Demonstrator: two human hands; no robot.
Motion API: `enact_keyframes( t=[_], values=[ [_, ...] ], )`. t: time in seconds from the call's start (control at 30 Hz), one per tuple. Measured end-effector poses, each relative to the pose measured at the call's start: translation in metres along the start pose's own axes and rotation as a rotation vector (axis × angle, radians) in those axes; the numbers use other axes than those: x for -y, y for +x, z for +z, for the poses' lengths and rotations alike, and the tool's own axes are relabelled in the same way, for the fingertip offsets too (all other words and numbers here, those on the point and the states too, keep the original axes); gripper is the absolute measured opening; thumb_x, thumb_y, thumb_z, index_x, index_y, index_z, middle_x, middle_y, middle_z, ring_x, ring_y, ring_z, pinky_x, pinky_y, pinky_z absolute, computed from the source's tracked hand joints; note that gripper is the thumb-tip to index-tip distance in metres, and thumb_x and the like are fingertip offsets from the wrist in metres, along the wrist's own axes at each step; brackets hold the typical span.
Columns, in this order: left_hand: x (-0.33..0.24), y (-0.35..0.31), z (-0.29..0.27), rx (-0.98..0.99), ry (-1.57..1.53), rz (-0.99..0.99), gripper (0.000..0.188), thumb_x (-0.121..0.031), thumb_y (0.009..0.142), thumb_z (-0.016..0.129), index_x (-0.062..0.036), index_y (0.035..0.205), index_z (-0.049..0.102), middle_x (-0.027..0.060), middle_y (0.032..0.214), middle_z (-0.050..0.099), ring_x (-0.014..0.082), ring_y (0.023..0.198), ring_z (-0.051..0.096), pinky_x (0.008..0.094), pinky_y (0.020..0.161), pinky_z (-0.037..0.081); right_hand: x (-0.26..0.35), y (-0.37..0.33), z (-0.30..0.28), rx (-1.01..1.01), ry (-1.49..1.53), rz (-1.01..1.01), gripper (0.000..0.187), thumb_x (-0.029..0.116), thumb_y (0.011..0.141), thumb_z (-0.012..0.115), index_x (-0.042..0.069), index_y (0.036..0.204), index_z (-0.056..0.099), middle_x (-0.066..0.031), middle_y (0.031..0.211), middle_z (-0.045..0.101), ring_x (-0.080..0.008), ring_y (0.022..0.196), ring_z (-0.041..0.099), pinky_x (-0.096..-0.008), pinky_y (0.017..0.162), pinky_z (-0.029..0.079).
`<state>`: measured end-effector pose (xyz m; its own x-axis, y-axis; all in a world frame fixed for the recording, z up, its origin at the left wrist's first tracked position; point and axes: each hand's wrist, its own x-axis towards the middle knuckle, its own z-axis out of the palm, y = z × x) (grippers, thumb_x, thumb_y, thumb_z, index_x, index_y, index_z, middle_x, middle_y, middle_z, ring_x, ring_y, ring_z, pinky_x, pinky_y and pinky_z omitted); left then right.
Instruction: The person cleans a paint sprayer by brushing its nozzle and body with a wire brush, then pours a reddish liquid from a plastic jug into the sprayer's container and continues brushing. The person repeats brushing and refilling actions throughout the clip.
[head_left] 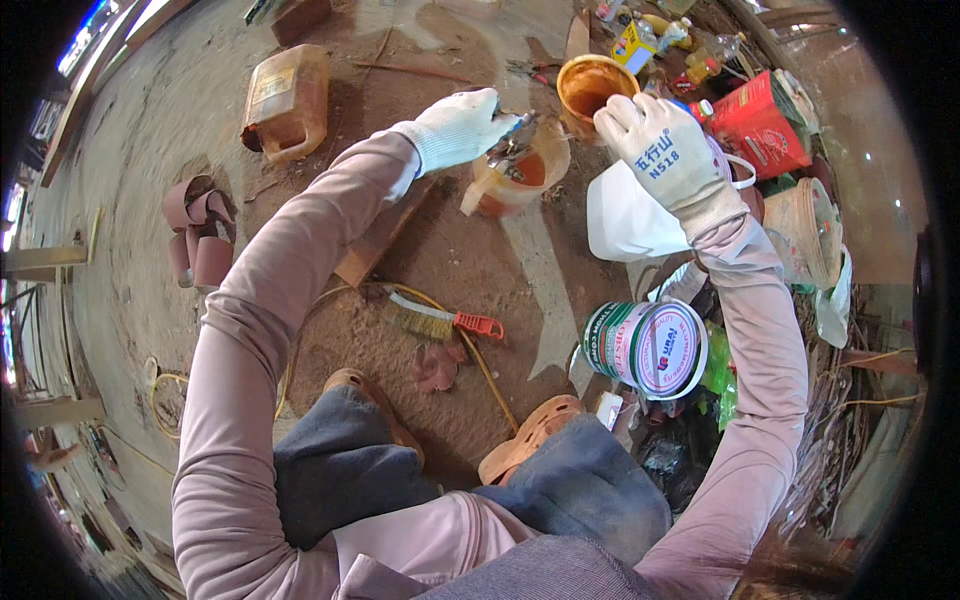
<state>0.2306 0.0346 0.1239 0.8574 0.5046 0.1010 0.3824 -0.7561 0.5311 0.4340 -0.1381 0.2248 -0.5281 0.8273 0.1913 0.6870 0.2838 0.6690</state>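
Observation:
My left hand (456, 128), in a white knit glove, is closed on a shiny metal piece (512, 150) whose kind I cannot make out. That piece sits over a cut-open translucent container (554, 165) with orange-brown liquid in it. My right hand (655, 145), gloved too, has its fingers curled at the near right rim of a brown-stained tub (598, 85). What those fingers hold, if anything, is hidden. Under the right wrist stands a white plastic jug (625, 215), partly covered by the glove and sleeve.
A stained jerrycan (290, 100) stands far left, sandpaper strips (205, 230) below it. A wooden board (385, 235) and a wire brush (440, 315) lie nearer me. Right of these are a lidded paint can (645, 350), a red packet (760, 125), stacked tubs (805, 230) and pliers (530, 72).

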Motion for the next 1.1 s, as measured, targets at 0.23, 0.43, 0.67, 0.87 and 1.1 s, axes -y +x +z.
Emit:
enact_keyframes(
  t=[0.23,0.43,0.67,0.87,1.1],
  values=[
    [-0.008,-0.008,0.022,-0.056,-0.043,-0.092,0.043,-0.044,0.101,0.051,-0.0021,0.108,0.055,0.0271,0.093,0.066,0.0473,0.091,0.063,0.0525,0.075,0.049,-0.002,-0.002,-0.009,-0.063,-0.047,0.039,0.024,0.019,0.083,0.062,0.017,0.106,0.061,0.0006,0.093,0.058,-0.0154,0.085,0.064,-0.0293,0.069,0.054],
    [0.007,-0.01,0.033,-0.133,0.003,0.045,0.035,-0.037,0.103,0.045,-0.0035,0.108,0.052,0.0275,0.091,0.066,0.0487,0.09,0.063,0.0561,0.077,0.049,0.002,0.0,-0.012,-0.057,-0.041,0.11,0.026,0.018,0.082,0.06,0.014,0.107,0.058,-0.001,0.097,0.056,-0.0171,0.091,0.062,-0.0308,0.074,0.053],
    [0.002,-0.006,0.038,-0.155,-0.021,-0.055,0.033,-0.036,0.104,0.041,-0.0055,0.112,0.05,0.0301,0.092,0.066,0.0505,0.091,0.062,0.0591,0.079,0.048,0.011,-0.005,-0.006,-0.095,-0.037,0.11,0.026,0.02,0.085,0.06,0.018,0.11,0.059,0.0012,0.099,0.056,-0.0156,0.094,0.062,-0.0295,0.076,0.053],
    [-0.005,0.0,0.04,-0.14,-0.023,-0.154,0.036,-0.037,0.104,0.04,-0.0035,0.114,0.049,0.0314,0.097,0.066,0.0513,0.094,0.062,0.0587,0.081,0.048,0.013,-0.002,-0.01,-0.117,-0.039,0.113,0.026,0.021,0.085,0.061,0.018,0.111,0.06,0.0016,0.099,0.057,-0.0147,0.091,0.063,-0.0287,0.076,0.053],
    [0.003,-0.006,0.034,-0.155,-0.117,-0.161,0.034,-0.036,0.104,0.041,-0.004,0.113,0.049,0.0292,0.095,0.065,0.0511,0.092,0.061,0.0561,0.077,0.047,0.013,0.005,-0.004,-0.211,0.127,0.108,0.017,0.021,0.083,0.058,0.01,0.095,0.064,-0.0019,0.082,0.059,-0.0177,0.072,0.06,-0.033,0.06,0.048]
  ],
)
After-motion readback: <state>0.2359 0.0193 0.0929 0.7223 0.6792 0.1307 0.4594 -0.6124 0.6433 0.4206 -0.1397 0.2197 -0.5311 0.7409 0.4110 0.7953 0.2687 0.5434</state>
